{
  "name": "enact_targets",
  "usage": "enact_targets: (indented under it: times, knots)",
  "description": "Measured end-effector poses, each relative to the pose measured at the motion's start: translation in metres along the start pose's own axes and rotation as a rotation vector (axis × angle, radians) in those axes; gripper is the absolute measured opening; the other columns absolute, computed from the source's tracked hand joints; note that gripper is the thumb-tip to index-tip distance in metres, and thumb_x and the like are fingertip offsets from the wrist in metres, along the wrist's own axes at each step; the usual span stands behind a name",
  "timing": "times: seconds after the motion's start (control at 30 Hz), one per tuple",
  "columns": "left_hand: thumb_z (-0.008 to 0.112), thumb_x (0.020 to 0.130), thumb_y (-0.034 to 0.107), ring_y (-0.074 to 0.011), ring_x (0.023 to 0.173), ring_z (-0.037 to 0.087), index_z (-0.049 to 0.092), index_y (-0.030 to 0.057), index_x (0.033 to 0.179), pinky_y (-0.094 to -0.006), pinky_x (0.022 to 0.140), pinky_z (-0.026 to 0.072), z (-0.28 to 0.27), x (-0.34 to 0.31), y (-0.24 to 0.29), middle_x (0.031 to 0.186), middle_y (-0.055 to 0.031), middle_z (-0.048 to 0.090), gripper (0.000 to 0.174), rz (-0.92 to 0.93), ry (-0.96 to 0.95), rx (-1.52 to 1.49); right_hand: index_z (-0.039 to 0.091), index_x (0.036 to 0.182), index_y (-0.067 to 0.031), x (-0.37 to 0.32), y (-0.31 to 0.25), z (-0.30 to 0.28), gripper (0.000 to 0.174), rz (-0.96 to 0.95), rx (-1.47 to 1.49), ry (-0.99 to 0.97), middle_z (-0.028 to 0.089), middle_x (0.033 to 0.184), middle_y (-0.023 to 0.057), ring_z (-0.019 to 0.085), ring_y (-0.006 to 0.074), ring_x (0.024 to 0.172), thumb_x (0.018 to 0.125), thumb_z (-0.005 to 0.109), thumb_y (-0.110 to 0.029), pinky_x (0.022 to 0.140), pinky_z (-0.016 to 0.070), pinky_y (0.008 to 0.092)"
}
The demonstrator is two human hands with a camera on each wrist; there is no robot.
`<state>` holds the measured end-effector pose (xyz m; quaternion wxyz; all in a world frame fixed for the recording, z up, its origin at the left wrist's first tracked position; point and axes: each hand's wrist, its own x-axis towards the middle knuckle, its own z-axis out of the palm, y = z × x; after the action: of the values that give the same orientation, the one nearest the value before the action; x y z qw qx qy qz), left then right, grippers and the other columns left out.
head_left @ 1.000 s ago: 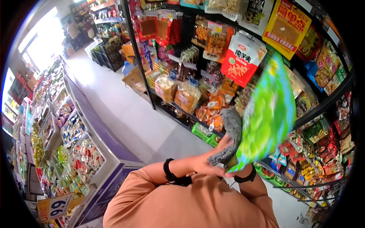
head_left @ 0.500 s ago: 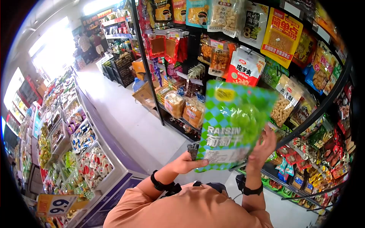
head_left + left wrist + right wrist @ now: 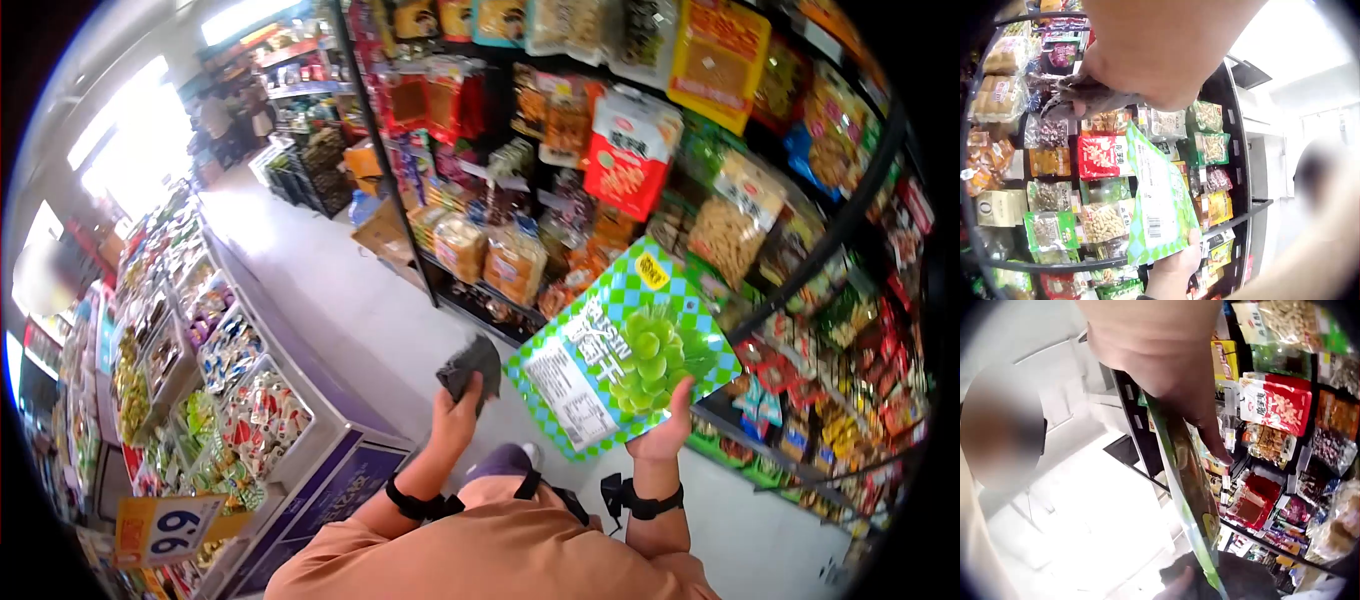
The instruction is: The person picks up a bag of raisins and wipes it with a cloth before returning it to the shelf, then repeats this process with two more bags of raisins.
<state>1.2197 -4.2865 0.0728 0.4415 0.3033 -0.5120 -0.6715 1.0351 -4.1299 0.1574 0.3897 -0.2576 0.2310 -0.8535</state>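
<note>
Green bag [image 3: 625,345] against right fingers [image 3: 1208,428]

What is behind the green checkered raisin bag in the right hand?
Behind the green checkered raisin bag stands a dark metal shelf of snack packets; those directly behind are covered.

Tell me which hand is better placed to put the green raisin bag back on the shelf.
Probably the right hand: it holds the raisin bag on the side nearest the shelf. The left hand grips a dark cloth, farther from it.
</note>
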Motion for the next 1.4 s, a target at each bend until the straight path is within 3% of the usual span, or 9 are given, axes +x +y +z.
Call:
enact_targets:
  times: [0.17, 0.27, 0.4, 0.47, 0.53, 0.63, 0.77, 0.87, 1.4]
  knots:
    - [0.047, 0.089, -0.001, -0.0201, 0.116, 0.049, 0.049, -0.0038, 0.126, -0.0312, 0.099, 0.0355, 0.039, 0.0, 0.006, 0.126, -0.0135, 0.053, 0.037, 0.182, -0.311, 0.209, 0.025, 0.143, -0.0044, -0.029, 0.002, -0.003, 0.07, -0.106, -0.031, 0.092, 0.036, 0.143, 0.0123, 0.038, 0.0303, 0.128, 0.094, 0.034, -0.055, 0.106, 0.0305, 0.045]
    - [0.049, 0.084, 0.0, -0.031, 0.141, 0.014, 0.04, -0.0005, 0.136, -0.0388, 0.112, 0.0118, 0.081, 0.0, 0.028, 0.15, -0.0195, 0.02, 0.053, 0.551, -0.68, 0.516, 0.018, 0.144, -0.0037, -0.029, 0.002, 0.02, 0.081, -0.192, -0.174, 0.073, 0.03, 0.146, 0.0123, 0.035, 0.0323, 0.13, 0.091, 0.034, -0.061, 0.107, 0.0293, 0.0467]
    - [0.045, 0.095, 0.026, -0.0241, 0.142, 0.008, 0.019, 0.0043, 0.146, -0.0381, 0.113, 0.0093, 0.099, 0.031, -0.009, 0.154, -0.0126, 0.009, 0.061, 0.184, -0.904, -0.021, 0.008, 0.147, -0.0036, 0.001, 0.001, 0.031, 0.122, -0.334, -0.537, -0.119, 0.012, 0.152, 0.0171, 0.008, 0.0315, 0.142, 0.064, 0.052, -0.082, 0.113, 0.009, 0.0461]
    - [0.051, 0.09, 0.048, -0.0252, 0.138, 0.022, 0.015, 0.008, 0.147, -0.0373, 0.112, 0.0206, 0.126, 0.042, -0.019, 0.151, -0.0104, 0.017, 0.078, -0.437, -0.804, -0.676, 0.02, 0.146, -0.0058, 0.025, -0.005, 0.024, 0.112, -0.315, -0.926, -0.304, 0.014, 0.152, 0.0202, 0.003, 0.0385, 0.141, 0.067, 0.057, -0.077, 0.11, -0.0027, 0.0527]
    - [0.051, 0.087, 0.056, -0.0247, 0.137, 0.024, 0.017, 0.0103, 0.146, -0.0377, 0.112, 0.0206, 0.129, 0.056, 0.005, 0.15, -0.0088, 0.02, 0.082, -0.466, -0.836, -0.516, 0.034, 0.142, -0.0112, 0.04, 0.009, 0.015, 0.099, -0.561, -1.632, -0.245, 0.02, 0.15, 0.0201, 0.006, 0.0444, 0.139, 0.07, 0.055, -0.075, 0.107, -0.004, 0.0598]
    - [0.048, 0.089, 0.056, -0.0226, 0.136, 0.025, 0.017, 0.0085, 0.146, -0.0371, 0.111, 0.0213, 0.138, 0.089, 0.003, 0.149, -0.0088, 0.022, 0.081, -0.347, -0.998, -0.531, 0.04, 0.139, -0.0159, 0.077, 0.015, 0.0, 0.087, -0.843, -1.931, -0.114, 0.025, 0.148, 0.0196, 0.01, 0.0503, 0.136, 0.073, 0.053, -0.072, 0.103, -0.0024, 0.0666]
    - [0.045, 0.091, 0.056, -0.0197, 0.134, 0.027, 0.017, 0.006, 0.146, -0.0364, 0.11, 0.0221, 0.139, 0.129, -0.017, 0.148, -0.0089, 0.024, 0.08, -0.215, -1.201, -0.534, 0.039, 0.14, -0.014, 0.125, 0.024, -0.018, 0.085, -0.889, -1.777, 0.136, 0.026, 0.147, 0.0217, 0.017, 0.0502, 0.134, 0.076, 0.052, -0.068, 0.104, 0.0078, 0.0651]
    - [0.049, 0.08, 0.069, -0.0252, 0.135, 0.026, 0.015, 0.0055, 0.146, -0.038, 0.111, 0.0188, 0.128, 0.15, -0.043, 0.148, -0.0102, 0.023, 0.097, -0.626, -1.403, -0.509, 0.033, 0.142, -0.0076, 0.152, 0.008, -0.044, 0.091, -0.894, -1.623, 0.225, 0.022, 0.147, 0.0253, 0.02, 0.0457, 0.135, 0.077, 0.053, -0.067, 0.107, 0.0136, 0.0566]
    - [0.053, 0.085, 0.057, -0.0222, 0.131, 0.028, 0.02, -0.001, 0.142, -0.0381, 0.109, 0.0198, 0.221, 0.187, -0.041, 0.144, -0.0103, 0.028, 0.088, -0.357, -1.134, -0.518, 0.034, 0.142, -0.0134, 0.155, 0.015, -0.098, 0.085, -0.764, -1.469, -0.043, 0.018, 0.148, 0.0257, 0.015, 0.0506, 0.135, 0.077, 0.056, -0.064, 0.105, 0.0119, 0.0613]
